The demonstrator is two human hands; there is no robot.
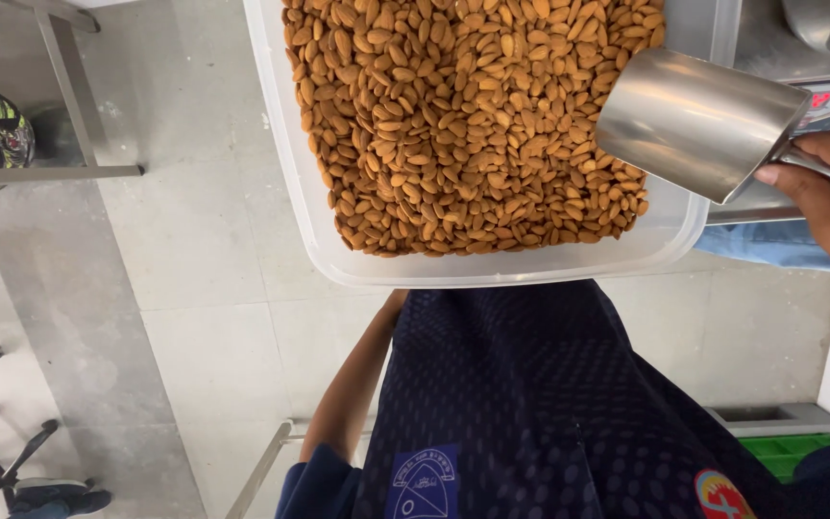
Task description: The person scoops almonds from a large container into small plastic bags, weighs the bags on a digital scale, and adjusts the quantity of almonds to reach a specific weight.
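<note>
A: Colours in the tub (285, 192)?
B: Tub is translucent white. Almonds (453, 115) are tan to orange-brown, with fine darker streaks.
A: Scoop (698, 120)?
B: Plain brushed silver-grey, matte sheen, no pattern.
A: Clothing?
B: Apron (549, 404) is dark navy with a faint dot grid. One blue-and-white round emblem, one red-and-yellow badge.
A: Surroundings?
B: Floor (204, 288) is pale grey tile. Green crate (790, 452) at lower right. Metal rack (50, 96) is grey.

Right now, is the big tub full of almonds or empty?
Nearly full: almonds cover the clear plastic tub almost wall to wall; its depth cannot be told.
</note>
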